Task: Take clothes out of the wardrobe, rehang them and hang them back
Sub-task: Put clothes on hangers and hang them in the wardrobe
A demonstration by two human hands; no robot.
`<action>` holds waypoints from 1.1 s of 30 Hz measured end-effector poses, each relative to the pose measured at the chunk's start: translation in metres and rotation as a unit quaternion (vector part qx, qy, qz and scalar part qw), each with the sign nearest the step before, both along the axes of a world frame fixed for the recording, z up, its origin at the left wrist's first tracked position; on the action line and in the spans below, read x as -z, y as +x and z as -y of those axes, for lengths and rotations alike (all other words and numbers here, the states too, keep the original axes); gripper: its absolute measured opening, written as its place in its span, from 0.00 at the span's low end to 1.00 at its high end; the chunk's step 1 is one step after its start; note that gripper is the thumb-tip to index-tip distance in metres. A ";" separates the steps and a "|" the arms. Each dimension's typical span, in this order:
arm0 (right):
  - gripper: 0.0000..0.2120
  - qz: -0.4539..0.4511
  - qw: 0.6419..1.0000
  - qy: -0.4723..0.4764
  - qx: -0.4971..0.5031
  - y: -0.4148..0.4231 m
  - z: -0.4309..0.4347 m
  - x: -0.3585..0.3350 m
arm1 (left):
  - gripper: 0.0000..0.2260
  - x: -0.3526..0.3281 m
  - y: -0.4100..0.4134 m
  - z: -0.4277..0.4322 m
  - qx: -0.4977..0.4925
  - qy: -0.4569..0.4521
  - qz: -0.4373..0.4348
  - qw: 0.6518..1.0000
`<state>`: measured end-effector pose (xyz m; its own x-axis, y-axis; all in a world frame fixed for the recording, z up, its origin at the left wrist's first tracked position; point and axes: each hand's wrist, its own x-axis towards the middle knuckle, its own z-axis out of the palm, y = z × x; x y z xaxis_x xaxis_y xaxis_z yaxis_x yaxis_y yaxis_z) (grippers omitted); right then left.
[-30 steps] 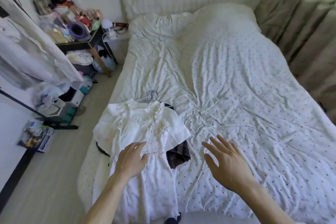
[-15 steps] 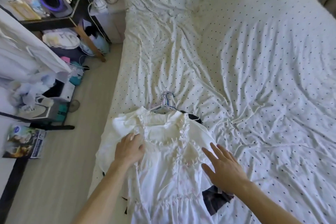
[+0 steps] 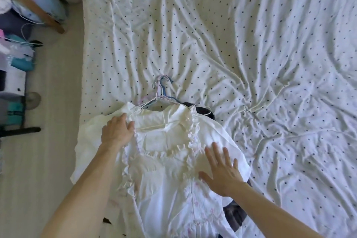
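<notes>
Now left hand (image 3: 117, 133) and right hand (image 3: 222, 174) are higher on the dress (image 3: 166, 162), fingers (image 3: 211, 153) outstretched, nearer the hangers (image 3: 161, 91).

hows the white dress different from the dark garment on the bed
The white dress lies on top, nearly all in view; the dark garment sits beneath it, showing only by the collar and at the lower right edge. The white dress is pale with ruffled trim; the dark garment looks checked. Both lie on the dotted bed sheet.
</notes>
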<state>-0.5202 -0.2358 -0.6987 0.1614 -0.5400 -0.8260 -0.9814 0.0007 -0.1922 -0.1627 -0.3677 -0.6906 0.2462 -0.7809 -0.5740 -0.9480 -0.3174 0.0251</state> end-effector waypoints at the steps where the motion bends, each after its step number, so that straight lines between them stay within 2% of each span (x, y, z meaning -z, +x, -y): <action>1: 0.43 0.001 1.000 -0.003 0.003 -0.001 0.003 0.002 | 0.21 0.004 0.001 0.004 0.002 -0.011 0.009 1.000; 4: 0.41 0.000 1.000 0.002 -0.003 -0.003 0.009 0.002 | 0.20 0.009 0.002 0.009 -0.023 -0.046 0.000 0.999; 7: 0.39 0.007 1.000 0.008 -0.003 -0.012 0.003 -0.004 | 0.17 0.003 -0.008 -0.001 -0.067 -0.061 -0.046 0.995; 9: 0.39 0.020 1.000 -0.005 0.006 -0.021 0.000 -0.014 | 0.14 -0.012 -0.016 -0.010 -0.087 -0.106 -0.091 0.986; 12: 0.42 0.052 0.995 -0.071 0.039 -0.037 0.006 -0.044 | 0.12 -0.048 -0.028 -0.026 -0.087 -0.169 -0.155 0.969; 14: 0.43 0.071 0.985 -0.136 0.082 -0.053 0.008 -0.071 | 0.15 -0.076 -0.040 -0.037 -0.087 -0.186 -0.194 0.959; 16: 0.42 0.085 0.967 -0.201 0.135 -0.072 0.007 -0.101 | 0.16 -0.105 -0.055 -0.045 -0.078 -0.198 -0.236 0.948; 18: 0.41 0.106 0.941 -0.267 0.180 -0.096 0.006 -0.137 | 0.11 -0.138 -0.076 -0.049 -0.057 -0.208 -0.271 0.938; 24: 0.38 0.081 0.864 -0.443 0.227 -0.175 -0.020 -0.245 | 0.10 -0.239 -0.175 -0.068 0.026 -0.219 -0.356 0.908; 28: 0.27 0.066 0.843 -0.453 0.281 -0.242 -0.077 -0.294 | 0.10 -0.297 -0.257 -0.090 0.100 -0.258 -0.376 0.884; 33: 0.13 0.065 0.771 -0.532 0.343 -0.330 -0.180 -0.333 | 0.18 -0.357 -0.375 -0.116 0.227 -0.270 -0.390 0.851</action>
<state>-0.8497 -0.0554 -0.3655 -0.4196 -0.8963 0.1434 -0.7926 0.2848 -0.5392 -0.5373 -0.2515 -0.3341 -0.4429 -0.8953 0.0480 -0.5981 0.3349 0.7281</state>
